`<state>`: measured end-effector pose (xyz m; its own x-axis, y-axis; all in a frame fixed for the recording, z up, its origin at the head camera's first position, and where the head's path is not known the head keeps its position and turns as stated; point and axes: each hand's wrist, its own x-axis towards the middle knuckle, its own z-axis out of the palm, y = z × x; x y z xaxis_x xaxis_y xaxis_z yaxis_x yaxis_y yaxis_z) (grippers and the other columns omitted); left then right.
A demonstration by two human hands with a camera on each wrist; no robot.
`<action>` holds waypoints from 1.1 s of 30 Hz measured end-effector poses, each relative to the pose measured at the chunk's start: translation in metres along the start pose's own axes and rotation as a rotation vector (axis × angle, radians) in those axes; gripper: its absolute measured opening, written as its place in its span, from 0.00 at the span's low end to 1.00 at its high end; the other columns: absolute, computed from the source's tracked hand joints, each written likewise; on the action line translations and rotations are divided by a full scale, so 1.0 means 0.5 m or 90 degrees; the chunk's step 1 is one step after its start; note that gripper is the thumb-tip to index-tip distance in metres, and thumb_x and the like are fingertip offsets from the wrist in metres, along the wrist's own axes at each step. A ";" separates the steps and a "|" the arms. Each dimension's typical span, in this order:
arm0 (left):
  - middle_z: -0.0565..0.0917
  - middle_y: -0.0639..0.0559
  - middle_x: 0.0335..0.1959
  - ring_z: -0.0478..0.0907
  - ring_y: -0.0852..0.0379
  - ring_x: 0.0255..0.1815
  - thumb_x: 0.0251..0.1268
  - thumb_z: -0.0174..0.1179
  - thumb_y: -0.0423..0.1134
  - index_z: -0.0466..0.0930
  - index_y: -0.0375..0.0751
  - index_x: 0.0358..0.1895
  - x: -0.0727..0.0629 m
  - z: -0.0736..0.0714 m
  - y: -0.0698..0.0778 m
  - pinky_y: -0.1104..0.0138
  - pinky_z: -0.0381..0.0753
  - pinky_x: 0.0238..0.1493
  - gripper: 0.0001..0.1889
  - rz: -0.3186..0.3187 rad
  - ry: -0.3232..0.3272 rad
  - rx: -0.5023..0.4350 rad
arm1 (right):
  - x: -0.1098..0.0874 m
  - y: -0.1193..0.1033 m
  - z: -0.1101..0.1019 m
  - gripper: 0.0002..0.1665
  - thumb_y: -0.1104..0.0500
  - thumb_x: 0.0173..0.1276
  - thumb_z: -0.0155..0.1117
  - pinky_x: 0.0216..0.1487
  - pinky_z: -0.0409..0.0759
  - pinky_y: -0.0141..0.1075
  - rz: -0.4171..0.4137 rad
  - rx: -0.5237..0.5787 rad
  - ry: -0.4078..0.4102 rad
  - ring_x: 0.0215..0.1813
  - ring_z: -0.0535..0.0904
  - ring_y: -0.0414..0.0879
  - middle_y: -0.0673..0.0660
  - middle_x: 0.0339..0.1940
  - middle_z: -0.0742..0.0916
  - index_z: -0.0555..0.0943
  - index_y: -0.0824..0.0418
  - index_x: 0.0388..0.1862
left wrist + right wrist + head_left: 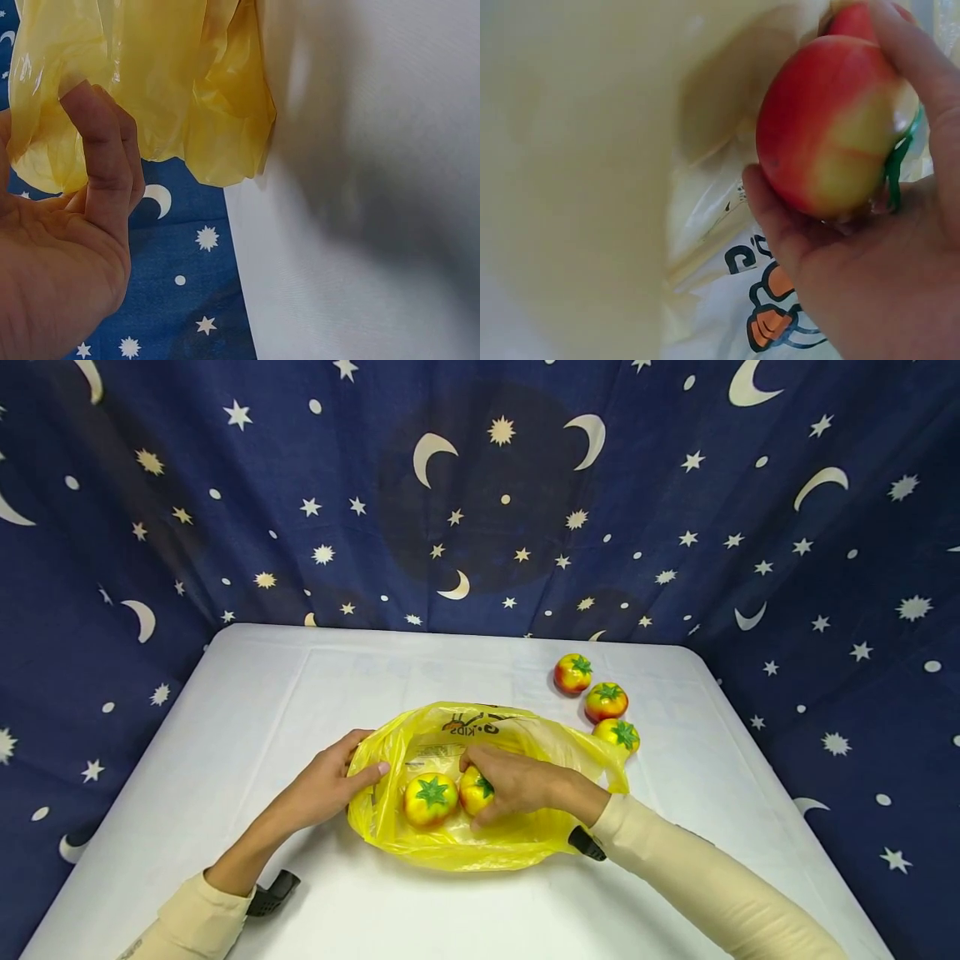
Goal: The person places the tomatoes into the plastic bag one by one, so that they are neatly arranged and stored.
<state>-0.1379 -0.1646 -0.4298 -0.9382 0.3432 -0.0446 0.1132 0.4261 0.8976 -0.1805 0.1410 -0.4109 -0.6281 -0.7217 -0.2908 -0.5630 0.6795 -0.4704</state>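
A yellow plastic bag [480, 852] lies open on the table, its mouth facing up. My left hand [330, 787] holds the bag's left rim, thumb inside and fingers outside; in the left wrist view the fingers [105, 150] bend against the thin plastic. Inside the bag, my right hand [517, 781] grips a toy tomato [471, 793], red and yellow with green leaves. The right wrist view shows thumb and fingers around this tomato [832, 135]. Another tomato [431, 800] sits just left of it in the bag, leaves up.
Three more tomatoes stand in a slanting row on the table right of the bag: the far one [572, 675], the middle one [604, 703] and the near one [615, 737], partly behind the bag's edge. A dark blue star-and-moon curtain [480, 543] surrounds the white table [360, 668].
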 end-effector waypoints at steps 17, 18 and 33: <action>0.83 0.43 0.46 0.82 0.55 0.36 0.75 0.61 0.44 0.66 0.33 0.69 0.000 0.002 0.003 0.64 0.82 0.40 0.28 0.005 -0.001 -0.029 | 0.006 0.003 0.017 0.43 0.42 0.56 0.81 0.64 0.72 0.40 -0.015 -0.053 0.011 0.56 0.73 0.43 0.50 0.56 0.76 0.69 0.56 0.62; 0.83 0.43 0.46 0.83 0.55 0.36 0.75 0.61 0.44 0.66 0.34 0.69 0.000 0.002 0.003 0.64 0.82 0.41 0.28 0.001 -0.001 -0.031 | 0.006 0.002 0.016 0.43 0.42 0.56 0.81 0.63 0.72 0.40 -0.015 -0.057 0.010 0.56 0.73 0.43 0.50 0.56 0.76 0.69 0.55 0.63; 0.84 0.44 0.44 0.83 0.53 0.35 0.75 0.61 0.44 0.66 0.34 0.69 0.003 0.003 -0.002 0.63 0.83 0.38 0.27 0.001 -0.006 -0.045 | -0.024 -0.027 -0.016 0.49 0.33 0.62 0.71 0.67 0.71 0.43 -0.003 -0.117 0.020 0.63 0.72 0.47 0.53 0.66 0.73 0.64 0.53 0.74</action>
<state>-0.1389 -0.1630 -0.4313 -0.9350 0.3517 -0.0465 0.0913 0.3651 0.9265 -0.1697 0.1417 -0.3946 -0.6402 -0.7225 -0.2611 -0.6529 0.6908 -0.3106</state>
